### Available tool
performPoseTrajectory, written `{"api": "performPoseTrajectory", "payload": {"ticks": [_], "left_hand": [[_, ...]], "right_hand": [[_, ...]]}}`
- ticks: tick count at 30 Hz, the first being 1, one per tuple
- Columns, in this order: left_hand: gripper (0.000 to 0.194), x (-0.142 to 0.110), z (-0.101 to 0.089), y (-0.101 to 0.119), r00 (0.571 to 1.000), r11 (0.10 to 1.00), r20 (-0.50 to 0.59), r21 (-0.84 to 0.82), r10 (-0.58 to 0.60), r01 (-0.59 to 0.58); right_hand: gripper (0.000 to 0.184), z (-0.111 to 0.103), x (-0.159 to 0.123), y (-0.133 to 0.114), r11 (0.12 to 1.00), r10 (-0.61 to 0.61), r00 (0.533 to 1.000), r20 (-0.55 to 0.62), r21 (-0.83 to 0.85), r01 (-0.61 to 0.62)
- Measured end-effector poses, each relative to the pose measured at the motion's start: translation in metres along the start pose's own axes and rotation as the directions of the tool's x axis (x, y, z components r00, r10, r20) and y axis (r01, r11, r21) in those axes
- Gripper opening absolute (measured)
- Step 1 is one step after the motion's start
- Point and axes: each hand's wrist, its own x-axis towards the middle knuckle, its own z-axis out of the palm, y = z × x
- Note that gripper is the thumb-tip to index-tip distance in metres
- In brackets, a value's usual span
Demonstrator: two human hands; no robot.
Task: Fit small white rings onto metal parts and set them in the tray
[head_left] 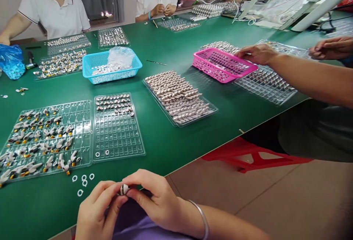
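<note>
Pinching a small, rounded, dark-banded white piece (125, 189) are the left hand (97, 208) and right hand (159, 200).

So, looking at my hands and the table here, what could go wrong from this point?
The small part, pinched between the fingertips of your left hand and right hand, could slip and drop, perhaps to the floor, since it's held by the edge of the table. The loose rings lie near your left hand, so a careless sweep might scatter them.

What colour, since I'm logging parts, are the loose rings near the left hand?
The loose rings are white, best seen in the head view.
</note>
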Motion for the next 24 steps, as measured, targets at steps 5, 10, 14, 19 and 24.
{"api": "performPoseTrajectory", "payload": {"ticks": [5,10,14,19,24], "left_hand": [[0.019,0.002,-0.002,0.003,0.982,0.954,0.077,-0.232,-0.175,0.188],[0.014,-0.001,0.002,0.001,0.886,0.744,0.162,-0.491,-0.433,0.454],[0.020,-0.006,0.006,-0.002,0.823,0.598,0.185,-0.605,-0.538,0.526],[0.017,-0.008,0.007,-0.004,0.806,0.564,0.204,-0.620,-0.555,0.545],[0.015,-0.008,0.008,-0.005,0.824,0.600,0.178,-0.605,-0.538,0.523]], "right_hand": [[0.021,-0.001,0.000,-0.002,0.993,-0.111,0.992,-0.053,-0.047,0.109],[0.021,-0.003,0.000,-0.003,0.978,-0.184,0.982,-0.047,-0.108,0.178],[0.018,-0.003,0.002,-0.002,0.954,-0.275,0.960,-0.048,-0.136,0.266],[0.016,-0.002,0.002,0.001,0.947,-0.309,0.949,-0.057,-0.107,0.302],[0.014,-0.003,0.000,0.002,0.966,-0.257,0.966,-0.036,-0.045,0.255]]}}
